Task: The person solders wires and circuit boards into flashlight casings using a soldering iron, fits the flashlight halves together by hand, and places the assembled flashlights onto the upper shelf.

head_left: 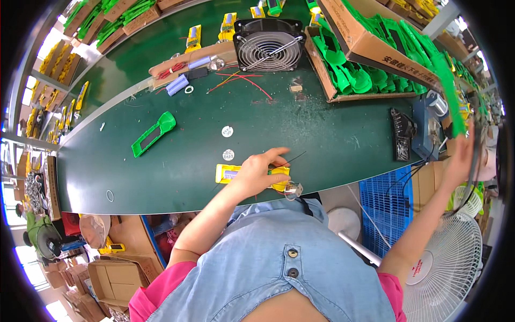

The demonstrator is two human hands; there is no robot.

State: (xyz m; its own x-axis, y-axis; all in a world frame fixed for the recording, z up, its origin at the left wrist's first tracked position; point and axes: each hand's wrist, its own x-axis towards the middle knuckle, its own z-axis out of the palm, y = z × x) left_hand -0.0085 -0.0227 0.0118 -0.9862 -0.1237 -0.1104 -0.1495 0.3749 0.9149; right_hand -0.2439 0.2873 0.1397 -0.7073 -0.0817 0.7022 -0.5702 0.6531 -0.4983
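Observation:
At the table's near edge lies a yellow plastic casing (221,173) with a blue cylindrical battery cell (230,174) in it. My left hand (258,173) is over the casing, its bent fingers gripping the right part. A thin dark wire (296,157) sticks out past these fingers, and a small metal-looking part (293,189) sits at the casing's right end. Far to the right, my right hand (460,155) is raised, its fingers closed at the lower end of a long green plastic shell (453,102). That shell is blurred, and the right fingertips are partly hidden.
Cartons (370,45) of green shells stand at the back right. A black fan (269,48) is at the back. One green shell (154,134) lies on the left, with loose wires (241,78) farther back. A blue-grey device (425,129) and solder spool (438,103) stand at the right edge.

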